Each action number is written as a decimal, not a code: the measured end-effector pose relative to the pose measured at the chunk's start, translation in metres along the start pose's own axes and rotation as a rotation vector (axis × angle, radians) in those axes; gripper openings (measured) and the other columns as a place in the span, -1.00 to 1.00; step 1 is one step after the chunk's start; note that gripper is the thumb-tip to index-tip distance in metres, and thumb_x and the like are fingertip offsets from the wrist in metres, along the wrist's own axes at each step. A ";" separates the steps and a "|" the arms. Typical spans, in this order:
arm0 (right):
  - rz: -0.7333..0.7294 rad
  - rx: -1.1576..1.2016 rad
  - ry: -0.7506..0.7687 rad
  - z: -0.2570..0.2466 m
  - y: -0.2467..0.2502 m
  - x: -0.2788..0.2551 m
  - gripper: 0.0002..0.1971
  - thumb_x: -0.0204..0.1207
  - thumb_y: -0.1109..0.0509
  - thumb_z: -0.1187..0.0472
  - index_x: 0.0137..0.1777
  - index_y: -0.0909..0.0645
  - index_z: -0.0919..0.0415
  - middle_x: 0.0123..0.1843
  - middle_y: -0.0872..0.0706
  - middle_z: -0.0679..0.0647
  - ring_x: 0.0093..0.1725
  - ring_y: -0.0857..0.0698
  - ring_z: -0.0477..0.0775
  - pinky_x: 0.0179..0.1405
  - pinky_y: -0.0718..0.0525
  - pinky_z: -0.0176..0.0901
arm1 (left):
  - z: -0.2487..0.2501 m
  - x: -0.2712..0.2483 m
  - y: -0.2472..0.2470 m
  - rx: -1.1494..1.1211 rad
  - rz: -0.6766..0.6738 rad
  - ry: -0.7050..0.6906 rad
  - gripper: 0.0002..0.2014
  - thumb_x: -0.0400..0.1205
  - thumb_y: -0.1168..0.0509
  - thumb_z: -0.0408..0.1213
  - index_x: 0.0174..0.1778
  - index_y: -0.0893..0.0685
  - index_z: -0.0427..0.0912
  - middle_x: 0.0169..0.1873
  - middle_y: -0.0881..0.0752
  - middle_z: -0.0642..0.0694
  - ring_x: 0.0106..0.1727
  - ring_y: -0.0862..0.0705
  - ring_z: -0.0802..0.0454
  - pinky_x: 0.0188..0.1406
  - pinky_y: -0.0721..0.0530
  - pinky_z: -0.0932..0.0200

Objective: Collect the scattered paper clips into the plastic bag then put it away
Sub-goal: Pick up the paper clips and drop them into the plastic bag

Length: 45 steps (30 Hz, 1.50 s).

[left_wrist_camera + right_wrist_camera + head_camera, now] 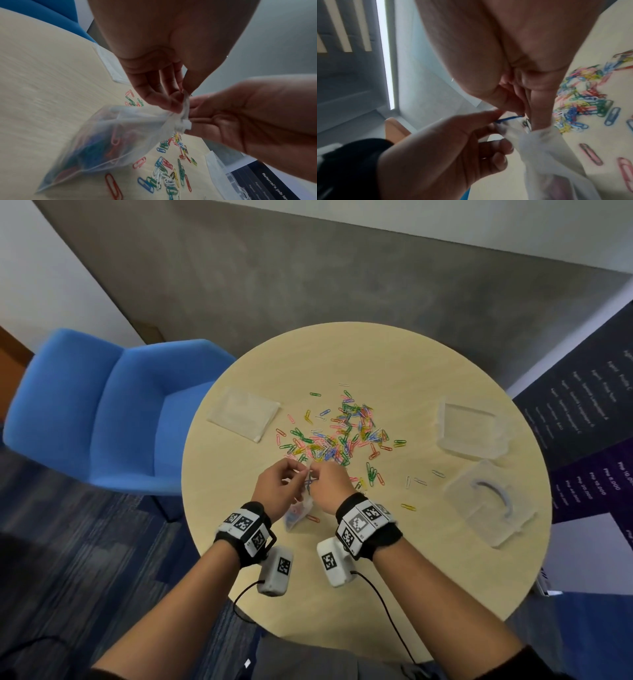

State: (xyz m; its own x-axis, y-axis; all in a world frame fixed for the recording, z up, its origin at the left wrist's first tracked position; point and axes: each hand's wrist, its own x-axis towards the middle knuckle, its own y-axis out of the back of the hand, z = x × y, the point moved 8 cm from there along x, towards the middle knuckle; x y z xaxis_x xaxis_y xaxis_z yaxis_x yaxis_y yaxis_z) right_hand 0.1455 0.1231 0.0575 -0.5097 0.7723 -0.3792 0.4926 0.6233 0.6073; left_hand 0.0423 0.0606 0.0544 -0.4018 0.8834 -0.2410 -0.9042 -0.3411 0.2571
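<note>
Clips [513, 117] are being fed into the plastic bag [102, 142], whose mouth is pinched by the left hand [274, 486] and right hand [329, 484]; next, the pile [342, 433] beyond the fingers must be gathered.

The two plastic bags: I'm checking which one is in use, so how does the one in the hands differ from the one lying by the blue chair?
The held bag hangs by its top, pinched by the left hand and right hand; the far bag lies flat, untouched. The held bag bulges with coloured clips; the far bag shows none. Both are clear plastic.
</note>
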 end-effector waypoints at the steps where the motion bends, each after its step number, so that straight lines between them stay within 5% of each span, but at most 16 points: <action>1: 0.024 -0.009 0.012 -0.002 0.001 0.000 -0.62 0.53 -0.31 0.41 0.35 -0.63 0.29 0.29 -0.66 0.30 0.22 -0.68 0.22 0.25 -0.64 -0.09 | 0.000 0.001 0.001 -0.012 0.012 0.009 -0.95 0.66 -0.35 -0.32 -0.10 -0.67 -0.21 -0.42 -0.70 -0.14 -0.52 -0.63 0.00 -0.50 -0.61 0.20; 7: 0.365 -0.032 0.437 -0.019 0.044 -0.023 -0.84 0.50 -0.38 0.38 -0.06 -0.75 0.16 -0.10 -0.71 -0.01 -0.18 -0.67 -0.07 -0.09 -0.67 -0.32 | 0.001 0.009 0.025 -0.030 0.121 0.041 -0.90 0.63 -0.34 -0.40 -0.20 -0.66 -0.18 -0.42 -0.71 -0.18 -0.50 -0.64 -0.01 -0.48 -0.60 0.16; 9: 0.128 -0.224 0.469 -0.003 0.010 -0.027 -0.84 0.55 -0.31 0.30 -0.02 -0.72 0.14 -0.06 -0.70 -0.02 -0.11 -0.67 -0.05 0.00 -0.67 -0.25 | -0.001 0.010 0.037 -0.040 0.159 0.051 -0.89 0.63 -0.34 -0.41 -0.21 -0.66 -0.17 -0.42 -0.69 -0.16 -0.50 -0.62 -0.01 -0.50 -0.59 0.17; 11: -0.256 -0.477 0.479 0.025 -0.049 -0.043 -0.72 0.60 -0.20 0.22 0.23 -0.65 0.15 0.18 -0.70 0.13 0.14 -0.69 0.16 0.19 -0.67 0.03 | -0.002 0.011 0.046 -0.037 0.180 0.059 -0.91 0.63 -0.34 -0.40 -0.19 -0.66 -0.21 -0.42 -0.67 -0.16 -0.51 -0.59 0.01 -0.52 -0.57 0.20; 13: -0.454 -0.721 0.566 0.047 -0.092 -0.067 -0.53 0.65 -0.16 0.08 0.51 -0.42 0.24 0.56 -0.42 0.25 0.51 -0.41 0.28 0.49 -0.42 0.21 | -0.003 0.011 0.053 -0.034 0.192 0.063 -0.94 0.64 -0.34 -0.39 -0.16 -0.67 -0.25 -0.43 -0.66 -0.15 -0.51 -0.58 0.01 -0.52 -0.55 0.21; 15: -0.479 -0.867 0.595 0.062 -0.106 -0.074 -0.33 0.68 -0.08 -0.08 0.67 -0.08 0.28 0.73 -0.02 0.21 0.69 -0.03 0.22 0.66 -0.06 0.25 | -0.005 0.010 0.057 -0.045 0.205 0.071 -0.94 0.64 -0.33 -0.39 -0.14 -0.67 -0.27 -0.43 -0.66 -0.16 -0.49 -0.57 -0.03 -0.50 -0.54 0.18; 17: -0.420 -0.914 0.568 0.068 -0.096 -0.062 -0.28 0.70 -0.02 -0.12 0.71 0.14 0.23 0.75 0.16 0.15 0.72 0.11 0.17 0.68 0.09 0.25 | -0.007 0.008 0.059 -0.052 0.212 0.077 -0.93 0.65 -0.33 -0.39 -0.15 -0.67 -0.26 -0.43 -0.67 -0.16 -0.48 -0.57 -0.05 -0.49 -0.54 0.16; 20: -0.341 -0.915 0.400 0.081 -0.062 -0.032 -0.30 0.72 0.02 -0.11 0.71 0.19 0.20 0.74 0.22 0.14 0.72 0.13 0.14 0.69 0.13 0.17 | -0.008 0.005 0.059 -0.046 0.211 0.084 -0.93 0.66 -0.32 -0.37 -0.14 -0.67 -0.25 -0.43 -0.68 -0.14 -0.47 -0.57 -0.04 -0.47 -0.56 0.14; 24: -0.043 -0.784 0.296 0.088 0.000 -0.010 -0.43 0.67 -0.09 -0.13 0.59 -0.32 0.14 0.64 -0.30 0.17 0.62 -0.25 0.17 0.60 -0.25 0.09 | -0.007 0.005 0.059 -0.047 0.211 0.079 -0.93 0.66 -0.32 -0.37 -0.13 -0.67 -0.26 -0.40 -0.68 -0.18 -0.47 -0.58 -0.03 -0.48 -0.56 0.17; 27: 0.157 -0.648 0.075 0.109 0.050 0.005 -0.20 0.44 -0.38 -0.31 0.61 -0.28 0.02 0.64 -0.26 0.12 0.57 -0.30 0.19 0.45 -0.44 0.14 | -0.006 0.005 0.057 -0.043 0.217 0.073 -0.93 0.65 -0.33 -0.38 -0.15 -0.67 -0.22 -0.42 -0.66 -0.16 -0.49 -0.57 -0.03 -0.49 -0.56 0.16; 30: 0.055 -0.672 0.012 0.125 0.052 0.023 0.09 0.29 -0.35 -0.50 0.70 -0.01 0.00 0.74 0.00 0.09 0.67 -0.12 0.25 0.52 -0.35 0.24 | -0.006 0.006 0.048 -0.031 0.197 0.070 -0.92 0.64 -0.33 -0.37 -0.17 -0.66 -0.18 -0.45 -0.65 -0.14 -0.51 -0.56 -0.03 -0.47 -0.55 0.16; 35: -0.166 -0.830 0.102 0.128 0.015 0.020 -0.01 0.35 0.03 -0.61 0.70 0.15 -0.14 0.75 0.22 0.04 0.71 0.14 0.31 0.62 0.00 0.38 | -0.005 0.005 0.041 0.023 0.168 0.066 -0.91 0.63 -0.34 -0.33 -0.19 -0.66 -0.13 -0.42 -0.68 -0.13 -0.50 -0.57 -0.01 -0.45 -0.57 0.15; 39: -0.236 -0.873 0.119 0.132 -0.006 -0.010 -0.12 0.49 -0.06 -0.43 0.71 0.18 -0.09 0.74 0.26 0.07 0.70 0.16 0.34 0.65 -0.03 0.33 | -0.007 0.007 0.041 0.042 0.167 0.060 -0.92 0.62 -0.35 -0.27 -0.20 -0.67 -0.08 -0.40 -0.69 -0.11 -0.43 -0.58 -0.06 -0.38 -0.58 0.09; 42: -0.208 -0.955 0.173 0.133 -0.015 -0.030 -0.34 0.70 -0.13 -0.04 0.71 0.02 0.10 0.74 0.12 0.20 0.69 0.03 0.38 0.65 -0.16 0.22 | -0.006 0.010 0.038 0.070 0.154 0.050 -0.94 0.60 -0.35 -0.21 -0.18 -0.67 -0.04 -0.37 -0.71 -0.11 -0.39 -0.60 -0.06 -0.31 -0.62 0.00; 45: -0.117 -1.003 0.294 0.127 -0.020 -0.042 -0.46 0.67 -0.20 0.36 0.64 -0.20 0.29 0.69 -0.11 0.30 0.59 -0.23 0.36 0.50 -0.45 0.08 | -0.004 0.011 0.033 0.073 0.151 0.049 -0.93 0.62 -0.35 -0.22 -0.19 -0.67 -0.04 -0.38 -0.69 -0.09 -0.39 -0.59 -0.05 -0.27 -0.64 -0.02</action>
State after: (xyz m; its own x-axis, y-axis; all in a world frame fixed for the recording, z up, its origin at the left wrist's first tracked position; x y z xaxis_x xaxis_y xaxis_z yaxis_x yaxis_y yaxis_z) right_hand 0.2463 0.0940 -0.0275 -0.7340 0.5695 -0.3701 -0.3121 0.2012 0.9285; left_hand 0.0076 0.0574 0.0567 -0.5405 0.8067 -0.2390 -0.8208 -0.4432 0.3603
